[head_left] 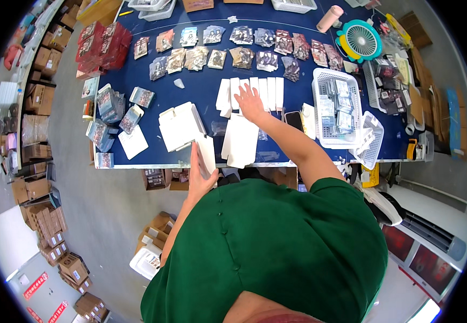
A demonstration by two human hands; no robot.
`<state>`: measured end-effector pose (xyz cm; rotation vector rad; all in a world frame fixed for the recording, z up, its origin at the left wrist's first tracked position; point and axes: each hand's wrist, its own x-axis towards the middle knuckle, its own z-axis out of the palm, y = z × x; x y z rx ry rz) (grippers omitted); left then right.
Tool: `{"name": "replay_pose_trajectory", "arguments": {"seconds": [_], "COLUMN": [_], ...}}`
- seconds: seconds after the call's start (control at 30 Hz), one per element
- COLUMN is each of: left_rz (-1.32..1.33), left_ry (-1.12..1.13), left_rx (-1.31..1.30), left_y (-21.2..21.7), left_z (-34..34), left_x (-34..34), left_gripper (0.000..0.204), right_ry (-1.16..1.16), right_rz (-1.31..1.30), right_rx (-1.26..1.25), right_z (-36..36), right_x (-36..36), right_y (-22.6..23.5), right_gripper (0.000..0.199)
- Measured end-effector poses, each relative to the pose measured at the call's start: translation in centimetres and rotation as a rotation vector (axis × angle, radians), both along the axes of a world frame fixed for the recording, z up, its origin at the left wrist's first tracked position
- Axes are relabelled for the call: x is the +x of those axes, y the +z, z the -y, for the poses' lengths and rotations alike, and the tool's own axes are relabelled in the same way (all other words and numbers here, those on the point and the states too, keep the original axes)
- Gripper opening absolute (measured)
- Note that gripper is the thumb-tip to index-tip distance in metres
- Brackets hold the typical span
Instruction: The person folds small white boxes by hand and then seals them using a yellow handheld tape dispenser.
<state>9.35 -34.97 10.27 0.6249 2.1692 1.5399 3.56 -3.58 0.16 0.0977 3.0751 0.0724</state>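
My left hand (pixel 200 176) grips a white card piece (pixel 206 153) at the table's near edge, with thumb and fingers on either side of it. My right hand (pixel 249 105) reaches forward with fingers spread, resting over a row of narrow white card strips (pixel 271 92). Beneath that wrist lies a stack of longer white card pieces (pixel 241 141). Left of it, close to my left hand, sits a larger pile of white card sheets (pixel 178 126). Whether the right fingertips press on a strip is hard to make out.
Picture card piles (pixel 196 58) line the far side. Red boxes (pixel 101 46) stand far left, wrapped packs (pixel 111 105) below them. To the right are a white basket (pixel 319 137) of packs, a dark phone (pixel 294 121), a teal fan (pixel 359 41) and a pink bottle (pixel 330 19).
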Motion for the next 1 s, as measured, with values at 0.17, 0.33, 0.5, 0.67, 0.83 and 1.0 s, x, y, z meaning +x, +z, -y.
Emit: {"name": "replay_pose_trajectory", "arguments": {"seconds": [0.17,0.33,0.5,0.67,0.83,1.0], "left_rz": [0.113,0.133,0.195,0.393,0.403,0.291], "left_ry": [0.047,0.075,0.132,0.147,-0.085,-0.216], "left_rx": [0.084,0.107,0.160,0.373,0.355,-0.005], "left_y": [0.2,-0.7,-1.4,-1.8,-0.6,-6.9], "left_z": [2.5,5.3,7.8,8.5,5.4,-0.7], "left_x": [-0.1,0.3,0.8,0.3,-1.6,-2.7], "left_gripper": [0.100,0.101,0.100,0.108,0.100,0.091], "right_ry": [0.129,0.429,0.444,0.185,-0.295,-0.378], "right_rz": [-0.194,-0.190,-0.148,-0.239,0.276,0.096], "right_rx": [-0.095,-0.237,-0.270,-0.561,-1.785,-1.378], "right_z": [4.1,10.6,12.8,13.5,15.8,13.5], "right_x": [-1.7,-3.4,-3.5,-0.8,5.9,10.3], "right_y": [1.0,2.8,2.8,3.7,7.2,3.0], "right_gripper": [0.049,0.065,0.070,0.051,0.046,0.043]}}
